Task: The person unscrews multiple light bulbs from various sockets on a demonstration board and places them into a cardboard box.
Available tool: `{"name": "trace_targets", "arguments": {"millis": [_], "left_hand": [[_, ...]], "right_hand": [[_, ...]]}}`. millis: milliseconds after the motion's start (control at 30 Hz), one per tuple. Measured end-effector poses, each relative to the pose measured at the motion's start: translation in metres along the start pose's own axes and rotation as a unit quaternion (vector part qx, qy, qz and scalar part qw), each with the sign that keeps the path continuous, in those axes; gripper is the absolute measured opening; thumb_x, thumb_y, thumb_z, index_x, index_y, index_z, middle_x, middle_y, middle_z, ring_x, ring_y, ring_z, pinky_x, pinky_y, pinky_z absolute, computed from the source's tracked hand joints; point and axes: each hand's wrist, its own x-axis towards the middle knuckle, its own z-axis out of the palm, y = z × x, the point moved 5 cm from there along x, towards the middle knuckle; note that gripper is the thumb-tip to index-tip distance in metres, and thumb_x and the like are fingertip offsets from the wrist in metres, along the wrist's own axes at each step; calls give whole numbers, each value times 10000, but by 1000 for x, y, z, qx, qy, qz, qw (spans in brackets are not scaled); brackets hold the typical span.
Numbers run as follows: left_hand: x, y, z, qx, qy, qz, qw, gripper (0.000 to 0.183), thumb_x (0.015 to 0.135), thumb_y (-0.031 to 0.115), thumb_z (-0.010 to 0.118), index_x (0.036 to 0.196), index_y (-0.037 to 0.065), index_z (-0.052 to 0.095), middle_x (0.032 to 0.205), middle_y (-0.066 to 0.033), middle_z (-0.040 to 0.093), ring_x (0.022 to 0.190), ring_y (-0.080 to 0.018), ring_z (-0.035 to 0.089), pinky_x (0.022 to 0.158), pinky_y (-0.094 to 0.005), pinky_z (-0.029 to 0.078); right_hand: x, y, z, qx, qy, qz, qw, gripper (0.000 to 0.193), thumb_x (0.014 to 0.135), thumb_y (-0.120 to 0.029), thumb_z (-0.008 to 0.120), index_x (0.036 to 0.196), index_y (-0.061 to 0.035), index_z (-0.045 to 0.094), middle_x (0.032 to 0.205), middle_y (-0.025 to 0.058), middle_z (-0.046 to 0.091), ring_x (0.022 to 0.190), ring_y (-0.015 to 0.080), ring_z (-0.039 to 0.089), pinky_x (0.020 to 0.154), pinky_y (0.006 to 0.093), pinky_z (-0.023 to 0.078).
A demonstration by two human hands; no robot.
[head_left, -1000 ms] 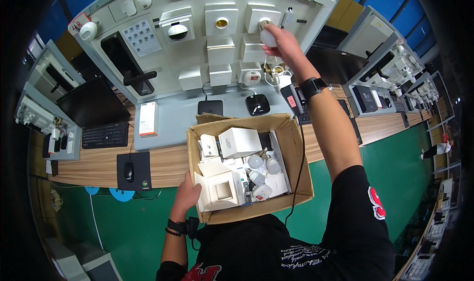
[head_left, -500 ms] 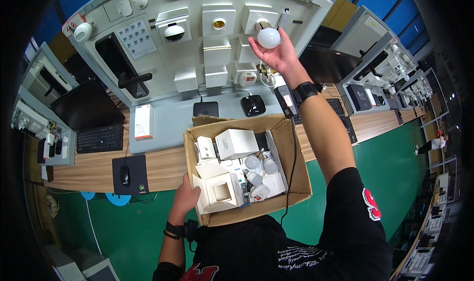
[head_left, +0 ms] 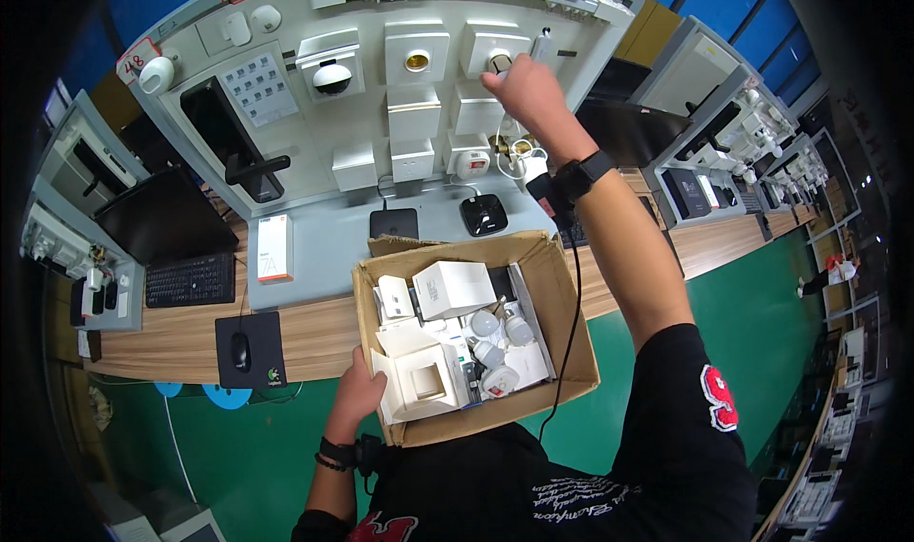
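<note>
Head view from above shows the right hand (head_left: 519, 90) raised to the white socket block (head_left: 495, 51) on the slanted display board (head_left: 286, 151), fingers curled around something I cannot make out. The left hand (head_left: 357, 394) clamps the near edge of the cardboard box (head_left: 562, 323), propping it against the body. Small white cartons (head_left: 452, 288) and bulbs (head_left: 486, 325) fill it; a white-and-orange package (head_left: 274, 248) lies on the grey tabletop (head_left: 324, 266).
</note>
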Motion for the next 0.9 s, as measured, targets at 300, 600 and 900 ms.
{"name": "trace_targets", "arguments": {"millis": [300,600,900], "left_hand": [[-4,0,-3,-9,-3,0,1000,535,808,157,523,1288,21,330,1007,-299,617,945,-467,591,827,-481,470],[-1,-2,-3,-48,1,44,998,475,805,164,518,1230,9,372,987,-306,619,936,-480,585,820,-507,467],[9,-14,4,-14,13,66,998,510,800,185,534,1215,-37,337,952,-330,609,910,-501,581,815,-533,468]], "right_hand": [[-23,25,58,883,-177,247,358,654,916,-509,506,1257,38,396,1176,249,470,1056,405,547,899,524,498],[-4,25,25,521,-108,184,827,411,836,-324,675,1040,-3,517,868,136,626,723,229,655,537,302,563],[-22,-16,-6,-81,90,-48,991,566,761,-325,725,1159,-7,477,963,233,585,884,403,617,714,454,520]]}}
